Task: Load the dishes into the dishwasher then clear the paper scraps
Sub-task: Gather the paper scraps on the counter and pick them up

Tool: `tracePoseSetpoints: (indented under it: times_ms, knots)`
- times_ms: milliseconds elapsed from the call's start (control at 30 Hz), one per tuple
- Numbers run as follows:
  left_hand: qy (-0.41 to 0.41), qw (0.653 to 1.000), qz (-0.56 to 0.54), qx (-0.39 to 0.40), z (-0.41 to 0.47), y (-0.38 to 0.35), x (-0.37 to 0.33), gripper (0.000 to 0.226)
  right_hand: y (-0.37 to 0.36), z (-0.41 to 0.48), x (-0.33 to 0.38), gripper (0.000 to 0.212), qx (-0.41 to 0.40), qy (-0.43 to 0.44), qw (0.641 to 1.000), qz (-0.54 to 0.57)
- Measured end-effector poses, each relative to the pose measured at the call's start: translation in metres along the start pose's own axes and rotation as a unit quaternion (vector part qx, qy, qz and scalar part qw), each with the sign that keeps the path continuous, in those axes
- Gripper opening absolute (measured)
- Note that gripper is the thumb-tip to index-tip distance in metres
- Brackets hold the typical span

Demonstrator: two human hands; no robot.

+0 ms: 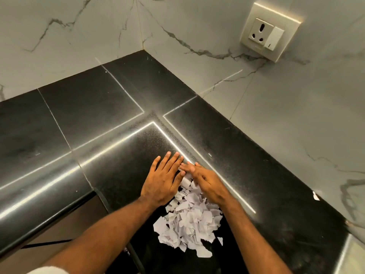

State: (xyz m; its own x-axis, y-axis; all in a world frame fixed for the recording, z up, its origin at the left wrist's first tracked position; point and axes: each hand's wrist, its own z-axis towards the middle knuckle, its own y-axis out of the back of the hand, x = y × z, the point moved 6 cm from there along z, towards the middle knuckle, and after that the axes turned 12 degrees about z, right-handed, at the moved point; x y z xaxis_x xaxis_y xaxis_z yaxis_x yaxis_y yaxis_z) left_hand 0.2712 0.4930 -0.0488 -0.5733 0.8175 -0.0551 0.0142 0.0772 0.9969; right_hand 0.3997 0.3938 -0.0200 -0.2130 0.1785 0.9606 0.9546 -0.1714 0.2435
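Observation:
A heap of torn white paper scraps [189, 224] lies on the black stone counter [110, 147], near its front edge. My left hand [164, 180] lies flat on the counter at the far left side of the heap, fingers straight and together. My right hand [205, 180] curves over the far right side of the heap, its fingertips meeting those of the left hand. Both hands cup the pile from behind; neither grips anything. One stray scrap [316, 195] lies apart at the right by the wall. No dishes or dishwasher are in view.
White marble-patterned wall tiles enclose the counter corner at the back and right. A wall socket with a switch [266, 33] sits on the right wall. The counter's rounded front edge [39, 214] runs along the lower left, with brown floor below it.

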Motion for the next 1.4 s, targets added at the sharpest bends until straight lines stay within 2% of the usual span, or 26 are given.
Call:
tracePoseSetpoints:
  times_ms: [133,267,333,400,467,567,633,700,867,967,1100,1267,1333,1400]
  knots:
    - [-0.004,1.0,-0.015,0.015,0.0,0.0,0.0,0.062,0.001,-0.006,-0.002,0.052,-0.036,-0.056,0.996,0.059]
    - [0.002,0.994,-0.103,0.047,-0.002,0.005,-0.006,0.065,0.006,-0.02,0.001,0.058,-0.076,-0.074,0.984,0.145]
    - [0.01,0.989,-0.132,0.059,-0.011,0.004,-0.017,0.068,0.017,-0.033,-0.001,0.05,-0.154,-0.039,0.974,0.164]
    - [0.015,0.986,-0.146,0.077,-0.017,0.001,-0.025,0.077,0.044,-0.055,-0.011,0.037,-0.284,0.001,0.954,0.092]
    - [0.014,0.98,-0.167,0.103,-0.014,-0.002,-0.023,0.087,0.08,-0.081,-0.022,0.034,-0.395,0.004,0.918,-0.042]
    - [0.006,0.978,-0.17,0.123,-0.009,-0.004,-0.019,0.089,0.147,-0.13,-0.043,0.041,-0.53,-0.061,0.822,-0.199]
    - [0.004,0.978,-0.166,0.126,-0.009,-0.005,-0.02,0.09,0.183,-0.164,-0.069,0.053,-0.58,-0.148,0.765,-0.238]
    - [0.001,0.978,-0.16,0.133,-0.008,-0.006,-0.021,0.091,0.198,-0.187,-0.092,0.069,-0.573,-0.226,0.746,-0.254]
    - [0.002,0.971,-0.168,0.167,-0.005,-0.002,-0.018,0.081,0.179,-0.186,-0.1,0.081,-0.458,-0.257,0.807,-0.27]
    - [0.015,0.965,-0.214,0.151,-0.009,0.006,-0.017,0.078,0.142,-0.172,-0.088,0.077,-0.418,-0.218,0.841,-0.266]
    - [0.016,0.956,-0.262,0.127,-0.033,0.007,-0.023,0.087,0.063,-0.155,-0.064,0.072,-0.343,-0.166,0.894,-0.236]
    - [0.027,0.945,-0.3,0.128,-0.074,0.004,-0.033,0.08,-0.026,-0.148,-0.037,0.068,-0.199,-0.118,0.959,-0.166]
    - [0.039,0.932,-0.336,0.13,-0.088,0.011,-0.036,0.078,-0.034,-0.146,-0.029,0.066,-0.199,-0.101,0.972,-0.071]
    - [0.055,0.921,-0.364,0.129,-0.1,0.019,-0.035,0.085,-0.026,-0.14,-0.021,0.068,-0.244,-0.092,0.965,-0.005]
